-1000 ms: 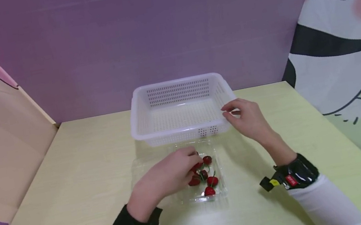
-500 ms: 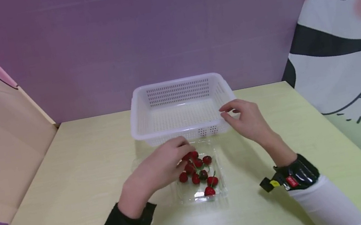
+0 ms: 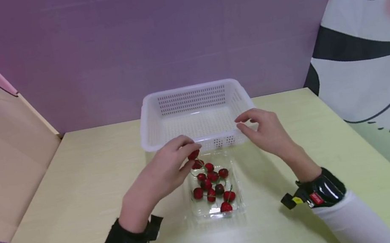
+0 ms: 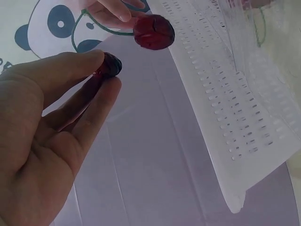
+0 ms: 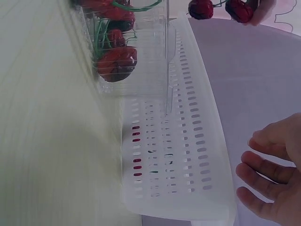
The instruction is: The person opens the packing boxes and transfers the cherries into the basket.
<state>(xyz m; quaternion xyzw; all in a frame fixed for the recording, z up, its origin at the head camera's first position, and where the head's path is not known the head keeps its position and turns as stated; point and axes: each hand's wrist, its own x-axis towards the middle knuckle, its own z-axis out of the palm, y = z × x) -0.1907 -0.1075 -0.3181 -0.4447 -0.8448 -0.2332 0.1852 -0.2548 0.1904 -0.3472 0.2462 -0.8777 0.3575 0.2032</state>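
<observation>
1. So, the left hand (image 3: 167, 167) is pinching a cherry (image 4: 112, 65) between thumb and fingertips, raised over the back left corner of a clear container, just in front of the basket.
2. Hanging off that one is a second cherry (image 4: 154, 32), joined to it by a green stem (image 4: 84, 12) that loops between the two, kinda like a wishbone.
3. Meanwhile the right hand (image 3: 264, 129) is up by the basket's right end, well apart from the left, fingers loosely bent with a gap between thumb and index. Can't tell if it's touching the rim.
4. More cherries (image 3: 213, 176) are heaped in the clear container (image 3: 204, 210), mostly bunched toward the middle, some with green stems showing.
5. Right behind that is the white slotted basket (image 3: 189, 88). From the right wrist you get bits of red and green through its slots, but I can't tell what they are.
6. Both wrists wear black straps, with white sleeves below.
7. It's all on a pale wooden table (image 3: 102, 167), purple backdrop (image 3: 180, 33) behind, and a cartoon panda print (image 3: 366, 37) off to the right.
</observation>
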